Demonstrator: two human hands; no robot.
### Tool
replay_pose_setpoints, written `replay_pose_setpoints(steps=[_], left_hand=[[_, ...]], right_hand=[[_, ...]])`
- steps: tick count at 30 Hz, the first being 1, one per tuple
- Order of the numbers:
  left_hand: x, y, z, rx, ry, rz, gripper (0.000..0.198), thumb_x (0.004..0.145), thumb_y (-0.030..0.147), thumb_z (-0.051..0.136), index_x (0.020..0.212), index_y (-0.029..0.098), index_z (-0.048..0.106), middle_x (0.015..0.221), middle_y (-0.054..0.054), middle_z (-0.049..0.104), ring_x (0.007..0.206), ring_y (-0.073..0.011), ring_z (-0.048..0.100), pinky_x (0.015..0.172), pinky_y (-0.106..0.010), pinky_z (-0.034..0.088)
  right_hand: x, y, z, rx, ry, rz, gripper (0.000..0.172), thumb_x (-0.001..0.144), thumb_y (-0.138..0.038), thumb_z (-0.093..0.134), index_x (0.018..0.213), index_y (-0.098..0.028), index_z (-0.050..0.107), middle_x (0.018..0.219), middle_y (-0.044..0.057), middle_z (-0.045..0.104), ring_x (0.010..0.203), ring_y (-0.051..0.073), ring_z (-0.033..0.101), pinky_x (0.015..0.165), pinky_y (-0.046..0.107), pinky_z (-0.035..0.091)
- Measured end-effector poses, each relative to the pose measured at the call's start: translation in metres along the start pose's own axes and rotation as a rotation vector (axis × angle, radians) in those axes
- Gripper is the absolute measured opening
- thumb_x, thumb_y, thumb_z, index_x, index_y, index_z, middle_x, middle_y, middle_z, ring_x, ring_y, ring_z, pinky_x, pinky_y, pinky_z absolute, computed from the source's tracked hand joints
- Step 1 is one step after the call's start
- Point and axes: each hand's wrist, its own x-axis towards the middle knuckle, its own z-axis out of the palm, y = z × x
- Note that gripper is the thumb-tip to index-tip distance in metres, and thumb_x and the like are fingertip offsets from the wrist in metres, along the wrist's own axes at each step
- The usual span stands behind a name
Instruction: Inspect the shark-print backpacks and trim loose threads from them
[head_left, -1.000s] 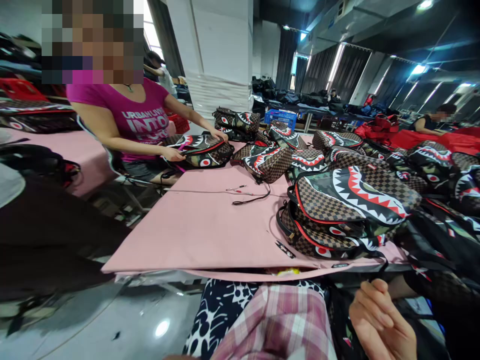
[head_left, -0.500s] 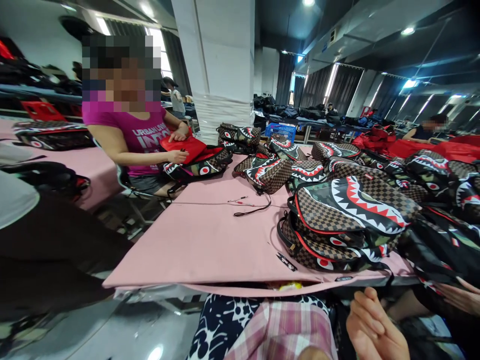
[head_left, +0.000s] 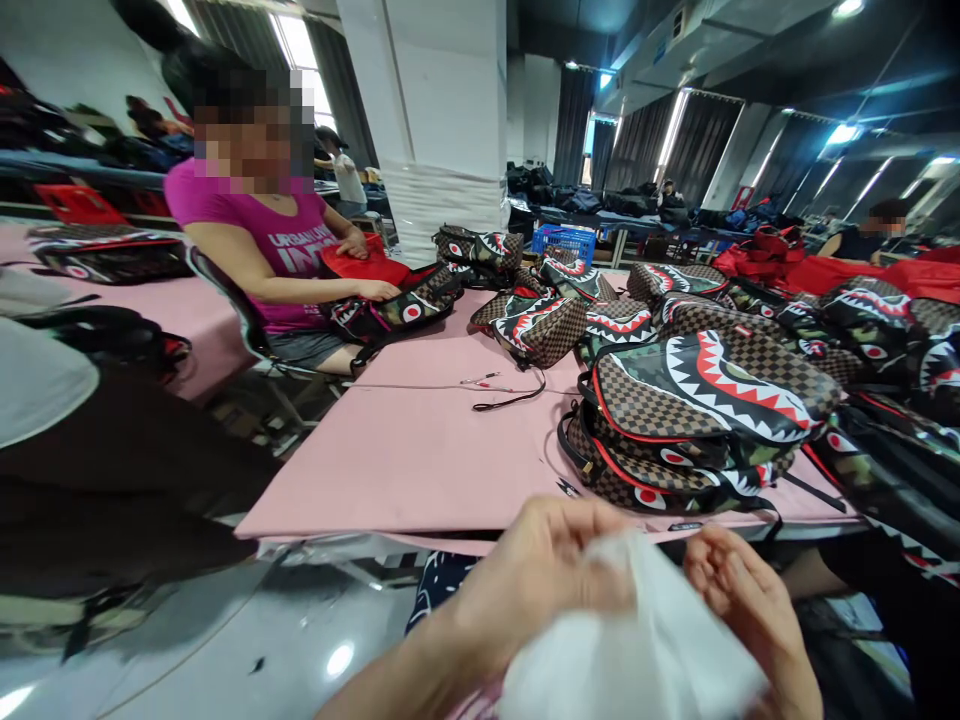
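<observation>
A blurred white sheet [head_left: 630, 650] held up before the pink worktop [head_left: 390, 450]

The left hand [head_left: 551, 565] closes its fingers on the sheet's upper part; the right hand [head_left: 757, 610] curls its fingers beside it, any grip unclear; beyond, checkered backpacks [head_left: 641, 400] lie stacked, and farther off a co-worker [head_left: 281, 250] handles another bag [head_left: 424, 310]
</observation>
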Motion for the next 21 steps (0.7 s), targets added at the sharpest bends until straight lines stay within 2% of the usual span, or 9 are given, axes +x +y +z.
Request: replay_pose_setpoints(steps=[2,4,6,7,9,12,15,17,21], left_hand=[[0.022,0.012,-0.004,0.078,0.128,0.126,0.033,0.056,0.025,0.077,0.084,0.013,0.064,0.069,-0.001,0.063,0.057,-0.0102,0.056,0.056,-0.021,0.045],[0.035,0.015,-0.007,0.258,0.25,0.277,0.027,0.062,0.019,0.071,0.088,0.016,0.065,0.077,-0.001,0.064,0.066,-0.0108,0.058,0.062,-0.02,0.045],[0.038,0.013,-0.007,0.445,0.312,0.394,0.025,0.065,0.014,0.066,0.09,0.018,0.066,0.085,-0.002,0.065,0.078,-0.0127,0.058,0.071,-0.021,0.045],[0.037,0.011,-0.007,0.501,0.314,0.426,0.025,0.066,0.013,0.064,0.09,0.018,0.066,0.087,-0.002,0.064,0.08,-0.0128,0.058,0.073,-0.021,0.044],[0.032,0.007,-0.01,0.51,0.269,0.409,0.027,0.068,0.015,0.061,0.095,0.019,0.065,0.088,-0.002,0.063,0.074,-0.0111,0.057,0.067,-0.02,0.044],[0.026,0.0,-0.019,0.339,0.13,0.237,0.045,0.065,0.022,0.067,0.109,0.017,0.058,0.09,-0.003,0.06,0.064,-0.0089,0.054,0.057,-0.019,0.042],[0.024,-0.005,-0.028,0.197,0.11,0.117,0.04,0.061,0.032,0.073,0.094,0.009,0.064,0.077,-0.004,0.061,0.063,-0.0106,0.053,0.057,-0.02,0.042],[0.022,-0.005,-0.028,0.136,0.169,0.133,0.035,0.064,0.038,0.071,0.08,0.007,0.066,0.069,-0.005,0.062,0.063,-0.0118,0.053,0.06,-0.021,0.042],[0.001,0.001,-0.014,0.052,0.234,0.225,0.036,0.064,0.04,0.073,0.083,0.01,0.066,0.074,-0.005,0.065,0.069,-0.0146,0.057,0.062,-0.022,0.043]], right_hand=[[0.006,-0.004,0.013,-0.233,-0.009,-0.167,0.032,0.074,-0.036,0.066,0.1,-0.019,0.065,0.092,0.009,0.065,0.081,0.019,0.061,0.068,0.028,0.051],[0.01,-0.007,0.03,-0.396,-0.093,-0.299,0.04,0.077,-0.045,0.06,0.107,-0.019,0.063,0.109,0.012,0.062,0.1,0.025,0.058,0.081,0.035,0.049],[0.011,-0.007,0.048,-0.477,-0.219,-0.305,0.05,0.071,-0.051,0.063,0.111,-0.02,0.061,0.114,0.011,0.06,0.103,0.026,0.056,0.083,0.036,0.048],[0.01,-0.006,0.056,-0.501,-0.253,-0.267,0.051,0.068,-0.05,0.067,0.109,-0.02,0.061,0.111,0.01,0.062,0.098,0.025,0.059,0.079,0.033,0.05],[0.008,-0.002,0.069,-0.519,-0.253,-0.137,0.042,0.066,-0.045,0.071,0.098,-0.02,0.064,0.091,0.007,0.067,0.075,0.019,0.062,0.061,0.026,0.05],[0.007,0.001,0.075,-0.385,-0.18,0.013,0.028,0.07,-0.041,0.069,0.082,-0.017,0.061,0.062,0.0,0.061,0.048,0.011,0.052,0.043,0.02,0.04],[0.012,0.0,0.074,-0.232,-0.123,0.042,0.029,0.068,-0.039,0.071,0.082,-0.016,0.059,0.063,0.001,0.061,0.048,0.011,0.052,0.044,0.02,0.041],[0.015,-0.005,0.075,-0.191,-0.129,0.059,0.028,0.068,-0.037,0.071,0.083,-0.016,0.06,0.066,0.001,0.062,0.051,0.011,0.053,0.047,0.02,0.042],[-0.004,-0.015,0.08,-0.107,-0.156,0.075,0.025,0.066,-0.037,0.073,0.078,-0.018,0.062,0.069,0.001,0.061,0.052,0.011,0.052,0.046,0.021,0.041]])
